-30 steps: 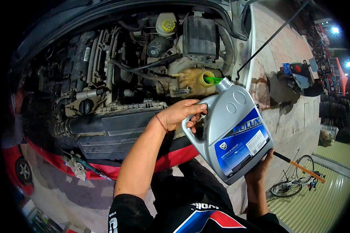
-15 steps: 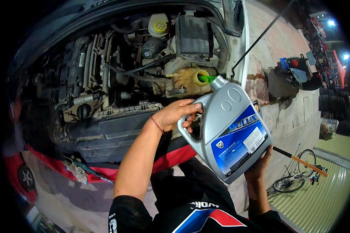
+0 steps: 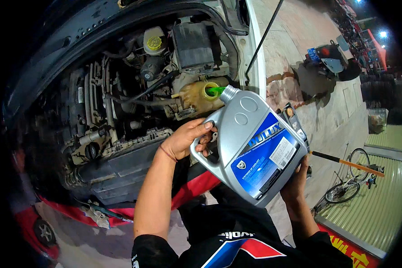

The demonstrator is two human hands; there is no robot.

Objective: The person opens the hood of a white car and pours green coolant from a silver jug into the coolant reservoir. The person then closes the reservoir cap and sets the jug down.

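Note:
A silver coolant jug (image 3: 231,129) with a blue label is tipped over the engine bay, its neck at the open mouth of a yellowed coolant reservoir (image 3: 193,99). Bright green coolant (image 3: 217,91) runs from the spout into that mouth. My left hand (image 3: 187,139) is wrapped round the jug's handle. Against the jug's base, my right hand (image 3: 298,181) grips from below on the right; some of its fingers are hidden behind the jug.
A fluid reservoir with a yellow cap (image 3: 154,43) and a black box (image 3: 193,47) lie beyond the coolant reservoir. A thin prop rod (image 3: 264,42) rises at the right fender. The red front bumper (image 3: 196,190) runs before me. A scooter (image 3: 330,58) and bicycle (image 3: 346,190) stand farther right.
The view has shifted, so the engine bay and jug appear farther left and higher. Both hands keep their hold, and green coolant is still pouring.

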